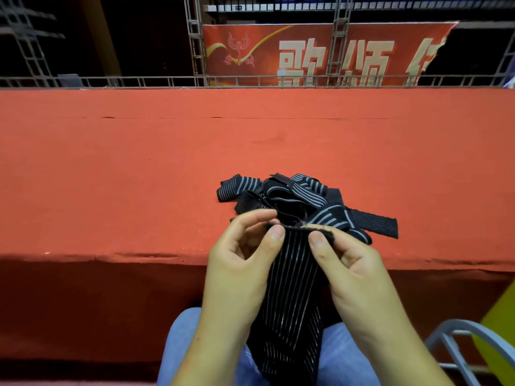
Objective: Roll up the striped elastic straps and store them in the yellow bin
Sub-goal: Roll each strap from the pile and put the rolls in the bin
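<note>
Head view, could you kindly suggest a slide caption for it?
Left hand and right hand pinch a striped strap; strap pile lies on red table.

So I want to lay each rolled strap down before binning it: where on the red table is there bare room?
The red table is bare left of the strap pile, across the wide band between pile and metal rail, and right of the pile's loose end. Crowded: front centre, where left hand and right hand pinch a strap.

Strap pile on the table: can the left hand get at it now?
Probably yes: the pile lies just beyond the left hand, nothing between, but that hand pinches the held strap and must release first.
</note>
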`<state>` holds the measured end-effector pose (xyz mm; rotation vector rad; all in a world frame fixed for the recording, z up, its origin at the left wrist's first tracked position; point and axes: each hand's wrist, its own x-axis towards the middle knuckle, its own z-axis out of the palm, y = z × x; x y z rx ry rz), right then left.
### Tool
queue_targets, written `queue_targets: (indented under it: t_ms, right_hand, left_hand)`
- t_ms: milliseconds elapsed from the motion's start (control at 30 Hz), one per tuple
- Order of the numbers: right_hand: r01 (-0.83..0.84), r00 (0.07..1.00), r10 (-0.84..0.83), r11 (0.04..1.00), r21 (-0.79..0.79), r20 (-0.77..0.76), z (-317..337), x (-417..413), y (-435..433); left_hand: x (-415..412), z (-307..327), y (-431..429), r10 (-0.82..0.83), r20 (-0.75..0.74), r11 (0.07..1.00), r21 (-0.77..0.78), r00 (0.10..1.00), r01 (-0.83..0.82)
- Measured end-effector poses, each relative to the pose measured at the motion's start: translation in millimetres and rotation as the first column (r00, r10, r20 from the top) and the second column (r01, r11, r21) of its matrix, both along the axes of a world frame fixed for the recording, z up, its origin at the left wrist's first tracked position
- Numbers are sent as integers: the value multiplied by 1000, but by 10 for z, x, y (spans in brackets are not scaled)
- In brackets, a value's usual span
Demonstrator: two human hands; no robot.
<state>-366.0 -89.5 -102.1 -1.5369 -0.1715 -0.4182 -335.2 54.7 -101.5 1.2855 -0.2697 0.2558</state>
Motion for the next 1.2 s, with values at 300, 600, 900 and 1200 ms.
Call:
queue_targets:
  t_ms: [300,600,900,1200]
  right_hand:
    - [28,999,-27,999,26,-41,-11,8,-1]
    - [101,995,-101,995,-18,-4,-12,12,-23]
    - [-29,999,29,1000,-6,-26,0,-29,-11]
    - [-97,990,90,993,-62,-105,-90,1,-30]
  left_hand:
    - [-15,5,2,-7,18,998,61,1000,6]
    - [-27,37,11,-12,34,991,130,999,8]
    - [-43,63,29,-43,30,991,128,999,39]
    - [-42,31,22,20,35,996,90,999,-23]
